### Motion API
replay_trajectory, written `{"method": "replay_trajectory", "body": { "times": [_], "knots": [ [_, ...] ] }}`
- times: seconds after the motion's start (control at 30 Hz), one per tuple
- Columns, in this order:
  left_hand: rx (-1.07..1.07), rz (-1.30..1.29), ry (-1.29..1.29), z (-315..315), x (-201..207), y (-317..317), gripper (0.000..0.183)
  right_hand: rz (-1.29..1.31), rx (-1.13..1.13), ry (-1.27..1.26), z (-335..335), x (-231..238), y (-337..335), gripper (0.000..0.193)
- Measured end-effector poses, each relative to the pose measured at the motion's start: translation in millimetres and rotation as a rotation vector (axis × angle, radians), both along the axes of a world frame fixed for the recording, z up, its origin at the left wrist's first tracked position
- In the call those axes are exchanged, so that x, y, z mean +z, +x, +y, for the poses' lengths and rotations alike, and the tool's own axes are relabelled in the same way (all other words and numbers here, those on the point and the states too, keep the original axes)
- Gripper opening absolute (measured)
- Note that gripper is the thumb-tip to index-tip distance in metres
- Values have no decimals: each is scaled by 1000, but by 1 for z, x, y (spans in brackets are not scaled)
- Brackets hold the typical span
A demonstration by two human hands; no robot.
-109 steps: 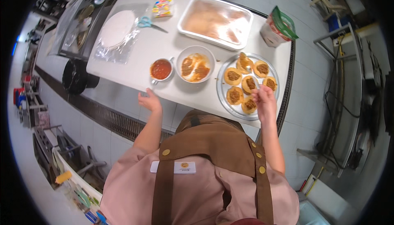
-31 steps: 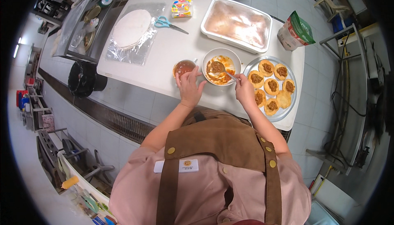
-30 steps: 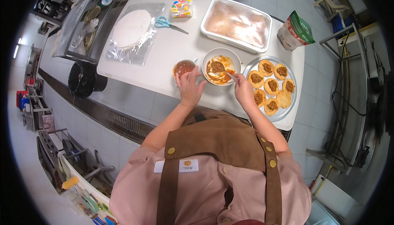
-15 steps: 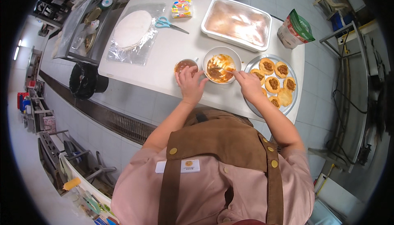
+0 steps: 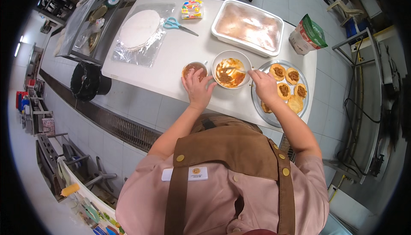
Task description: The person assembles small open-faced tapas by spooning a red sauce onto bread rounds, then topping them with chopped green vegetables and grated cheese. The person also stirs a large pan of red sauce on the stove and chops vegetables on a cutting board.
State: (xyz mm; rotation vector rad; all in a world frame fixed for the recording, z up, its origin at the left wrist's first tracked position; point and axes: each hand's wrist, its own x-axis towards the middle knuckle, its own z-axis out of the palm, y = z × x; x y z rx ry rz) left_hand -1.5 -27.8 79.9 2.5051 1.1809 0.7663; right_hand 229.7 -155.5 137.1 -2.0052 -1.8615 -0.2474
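My right hand (image 5: 264, 86) is closed around the handle of a spoon (image 5: 241, 70), whose head lies in a white bowl (image 5: 230, 54). Inside that bowl are an orange-red sauce (image 5: 239, 79), pale smears and some brown filling (image 5: 223, 78). My left hand (image 5: 198, 91) has its fingers spread over the near side of a small cup (image 5: 187, 68) of reddish-brown sauce, the thumb close to the bowl's rim. Right of the bowl, a round metal tray (image 5: 256, 101) carries golden pastry rounds (image 5: 295, 104), several topped with brown filling; my right hand and forearm cover part of it.
A lidded rectangular white container (image 5: 248, 23) stands behind the bowl, with a green and white pouch (image 5: 307, 35) to its right. Blue-handled scissors (image 5: 180, 26), a colourful packet (image 5: 192, 9) and white round sheets on plastic (image 5: 139, 30) lie at left. A black bin (image 5: 87, 81) stands beside the table.
My right hand has shifted slightly up and to the right, and the spoon in the bowl has moved right with it. My left hand stays over the cup.
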Motion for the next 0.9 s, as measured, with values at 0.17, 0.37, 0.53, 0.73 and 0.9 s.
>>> {"method": "replay_trajectory", "body": {
  "times": [0.17,0.37,0.53,0.73,0.9],
  "knots": [
    [-3,-7,-8,0,1,2,29,25,4,-145,10,-2,1,34],
    [21,18,-35,4,1,-6,29,332,-189,-184,-19,8,5,36],
    [-4,-2,-8,7,-2,1,29,321,-364,-270,-14,10,-16,39],
    [-18,-9,-8,7,-3,6,26,374,-277,-373,-20,14,-48,36],
    [-61,-41,-25,9,-1,7,23,748,-351,-313,-13,-2,-61,26]
  ]
}}
